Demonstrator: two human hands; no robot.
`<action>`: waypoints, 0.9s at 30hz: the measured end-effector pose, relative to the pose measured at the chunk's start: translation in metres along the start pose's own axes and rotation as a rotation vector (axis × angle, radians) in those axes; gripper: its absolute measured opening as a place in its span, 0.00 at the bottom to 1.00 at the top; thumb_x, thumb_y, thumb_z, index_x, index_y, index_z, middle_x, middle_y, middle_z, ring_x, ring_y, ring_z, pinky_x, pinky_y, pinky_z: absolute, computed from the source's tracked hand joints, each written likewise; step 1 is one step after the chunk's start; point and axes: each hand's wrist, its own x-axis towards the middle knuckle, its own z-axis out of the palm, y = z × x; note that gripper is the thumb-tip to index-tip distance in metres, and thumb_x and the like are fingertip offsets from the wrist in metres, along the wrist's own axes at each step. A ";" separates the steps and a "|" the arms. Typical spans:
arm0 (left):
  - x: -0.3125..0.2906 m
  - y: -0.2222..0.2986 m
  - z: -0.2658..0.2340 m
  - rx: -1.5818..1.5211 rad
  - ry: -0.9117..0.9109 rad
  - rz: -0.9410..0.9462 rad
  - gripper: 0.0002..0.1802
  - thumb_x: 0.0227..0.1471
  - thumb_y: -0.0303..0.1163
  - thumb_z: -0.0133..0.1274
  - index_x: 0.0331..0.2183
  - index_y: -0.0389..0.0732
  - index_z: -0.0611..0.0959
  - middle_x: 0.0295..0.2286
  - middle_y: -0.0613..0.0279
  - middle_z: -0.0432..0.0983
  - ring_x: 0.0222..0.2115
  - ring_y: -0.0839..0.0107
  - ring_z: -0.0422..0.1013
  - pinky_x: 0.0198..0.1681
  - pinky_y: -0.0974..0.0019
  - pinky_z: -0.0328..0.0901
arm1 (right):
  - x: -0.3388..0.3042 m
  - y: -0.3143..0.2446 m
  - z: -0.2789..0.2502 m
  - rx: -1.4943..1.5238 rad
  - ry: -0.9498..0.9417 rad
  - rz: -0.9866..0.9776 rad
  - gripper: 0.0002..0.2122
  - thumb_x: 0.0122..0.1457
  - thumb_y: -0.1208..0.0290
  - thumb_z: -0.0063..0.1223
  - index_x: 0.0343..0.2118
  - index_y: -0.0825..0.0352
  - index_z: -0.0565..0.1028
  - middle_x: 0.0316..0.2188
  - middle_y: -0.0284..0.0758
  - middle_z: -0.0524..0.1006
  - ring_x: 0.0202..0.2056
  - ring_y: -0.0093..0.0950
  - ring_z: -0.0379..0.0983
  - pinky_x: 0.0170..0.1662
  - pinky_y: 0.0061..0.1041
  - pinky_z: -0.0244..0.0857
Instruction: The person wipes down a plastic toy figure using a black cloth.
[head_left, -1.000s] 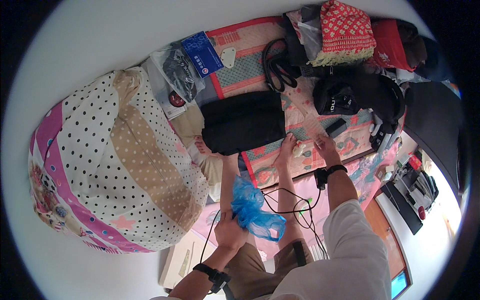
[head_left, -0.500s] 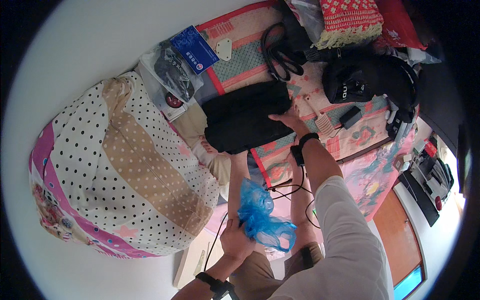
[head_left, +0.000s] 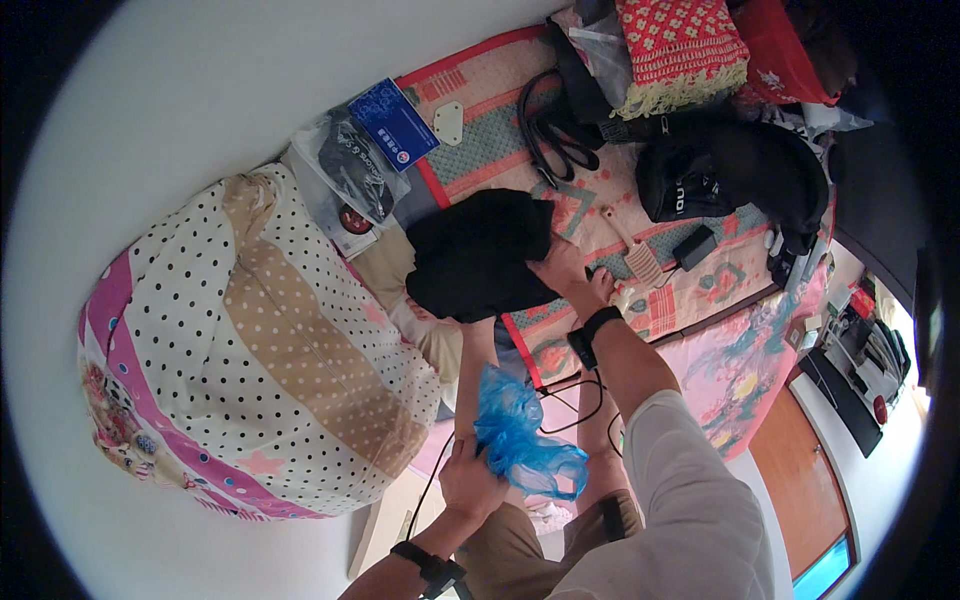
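A crumpled, see-through blue plastic bag (head_left: 528, 440) hangs above my lap. Its left side is gripped in my left hand (head_left: 472, 482), whose fingertips are partly hidden behind it. Farther out, a black folded cloth (head_left: 475, 255), perhaps a garment, lies near my feet. At its right edge my right hand (head_left: 562, 268) has closed on the fabric, with most fingers out of sight. Black bands with small devices sit on both wrists.
To the left bulges a polka-dot bedding bundle (head_left: 320, 350). Beyond the cloth are a blue box (head_left: 392, 122), a clear bag and a coiled black strap (head_left: 550, 140). A wooden brush (head_left: 640, 258), black adapter (head_left: 694, 247) and black bag (head_left: 730, 180) lie to the right.
The black cloth has gone from flat and wide to bunched and narrower, its right edge drawn left and nearer with my right hand. My left hand keeps the blue bag in nearly the same place.
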 end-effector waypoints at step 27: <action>0.001 0.008 0.006 -0.045 -0.073 -0.102 0.22 0.42 0.48 0.61 0.37 0.45 0.85 0.39 0.56 0.74 0.44 0.54 0.72 0.41 0.51 0.74 | 0.198 -0.106 -0.217 0.323 -0.087 -0.367 0.19 0.50 0.64 0.69 0.43 0.70 0.79 0.37 0.39 0.82 0.39 0.28 0.78 0.46 0.28 0.70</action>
